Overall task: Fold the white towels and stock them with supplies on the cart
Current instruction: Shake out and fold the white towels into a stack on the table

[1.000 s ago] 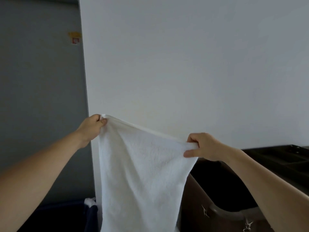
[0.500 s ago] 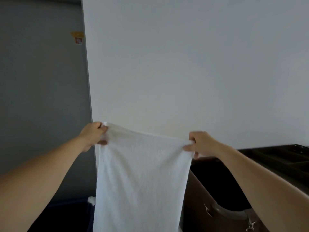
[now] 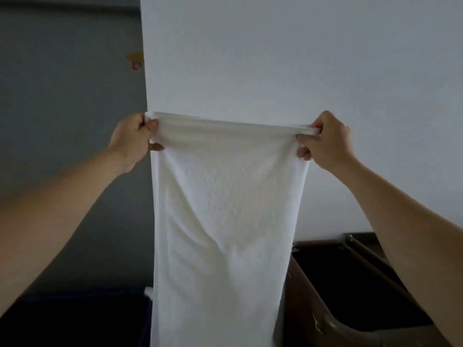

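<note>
A white towel (image 3: 225,221) hangs lengthwise in front of me, its top edge stretched level and taut. My left hand (image 3: 132,139) pinches the top left corner and my right hand (image 3: 325,141) pinches the top right corner, both held up at about the same height. The towel's lower end runs out of the bottom of the view. The dark brown cart (image 3: 350,284) stands at the lower right, partly hidden behind the towel and my right arm.
A white wall (image 3: 275,58) fills the background, with a grey door or panel (image 3: 62,121) on the left carrying a small sticker (image 3: 136,61). A dark bin (image 3: 75,319) with a bit of white cloth (image 3: 148,291) at its edge sits at the lower left.
Both hands have risen and moved apart. The towel's top edge, slanted and slack before, is now level and pulled taut.
</note>
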A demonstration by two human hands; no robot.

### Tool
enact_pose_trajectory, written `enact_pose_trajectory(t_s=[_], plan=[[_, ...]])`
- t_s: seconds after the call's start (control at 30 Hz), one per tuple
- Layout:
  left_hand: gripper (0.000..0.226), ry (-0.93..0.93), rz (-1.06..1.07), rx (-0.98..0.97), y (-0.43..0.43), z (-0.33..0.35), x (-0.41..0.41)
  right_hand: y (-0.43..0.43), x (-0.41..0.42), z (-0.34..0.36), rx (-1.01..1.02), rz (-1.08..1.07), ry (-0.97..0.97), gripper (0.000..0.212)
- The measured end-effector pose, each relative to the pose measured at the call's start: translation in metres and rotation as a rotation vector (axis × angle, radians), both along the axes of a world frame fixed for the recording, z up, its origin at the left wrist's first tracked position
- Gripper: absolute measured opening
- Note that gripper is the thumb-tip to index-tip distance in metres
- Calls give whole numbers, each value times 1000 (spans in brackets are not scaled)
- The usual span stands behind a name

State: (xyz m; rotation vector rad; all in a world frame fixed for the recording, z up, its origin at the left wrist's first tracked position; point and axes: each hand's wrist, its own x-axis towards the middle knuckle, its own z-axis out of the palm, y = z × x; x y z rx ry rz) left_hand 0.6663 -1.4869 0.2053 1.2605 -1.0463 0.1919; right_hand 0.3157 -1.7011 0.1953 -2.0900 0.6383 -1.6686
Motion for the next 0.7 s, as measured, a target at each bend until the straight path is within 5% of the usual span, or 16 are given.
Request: enact_pose_trajectory(t_s=[0.3, 0.7], plan=[[21, 45, 69, 297, 41, -51, -41, 17, -24, -50, 88, -67, 159, 15], [22, 428, -214, 483, 63, -170, -48, 52, -44, -140, 658, 168, 404, 20]])
